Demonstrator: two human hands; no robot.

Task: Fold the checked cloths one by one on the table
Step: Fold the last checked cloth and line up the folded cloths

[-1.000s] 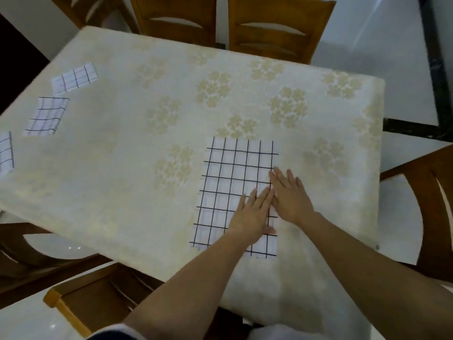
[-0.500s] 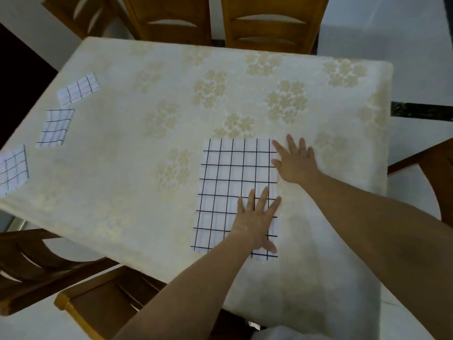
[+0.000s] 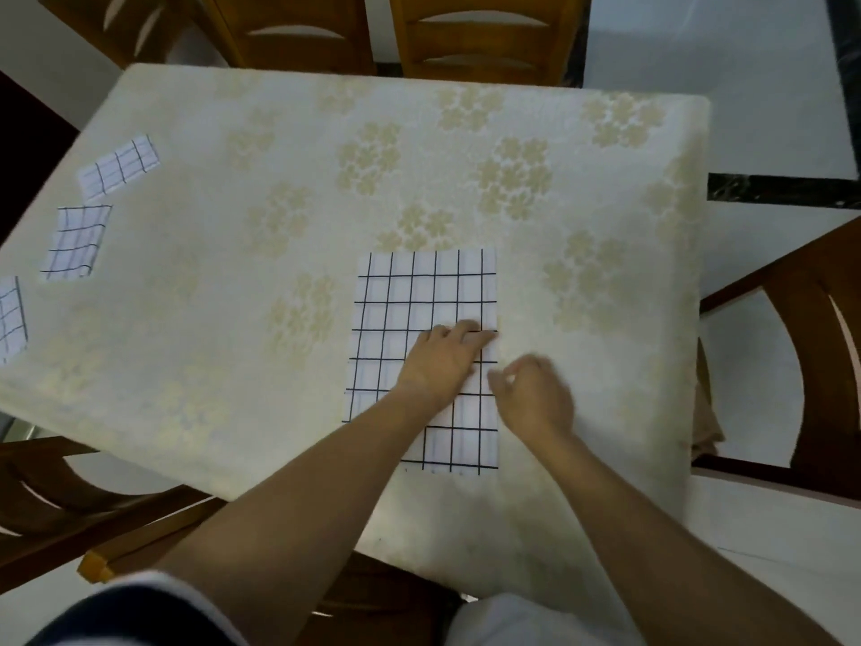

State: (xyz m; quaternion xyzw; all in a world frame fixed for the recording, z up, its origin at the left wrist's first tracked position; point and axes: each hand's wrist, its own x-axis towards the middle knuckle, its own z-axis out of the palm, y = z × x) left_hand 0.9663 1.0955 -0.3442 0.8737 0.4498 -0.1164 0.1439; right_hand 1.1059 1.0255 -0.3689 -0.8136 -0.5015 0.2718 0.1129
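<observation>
A white checked cloth [image 3: 410, 300] with black grid lines lies flat as a tall rectangle on the table [image 3: 233, 319], near its front edge. My left hand [image 3: 442, 361] rests palm down on the middle of the cloth, fingertips reaching its right edge. My right hand [image 3: 531, 394] is just to the right, blurred, its fingers curled in a pinch at that same right edge. Three smaller folded checked cloths, the far one [image 3: 119, 167], the middle one [image 3: 74, 242] and the near one [image 3: 11, 319], lie along the left side of the table.
The table wears a cream tablecloth with pale floral prints. Wooden chairs stand around it: two at the far side [image 3: 484, 35], one on the right [image 3: 792, 366], one at the front left [image 3: 70, 505]. White tiled floor lies beyond.
My right hand has come back from the cloth's upper right edge toward me and curled its fingers at the edge. My left hand has slid up and right across the cloth.
</observation>
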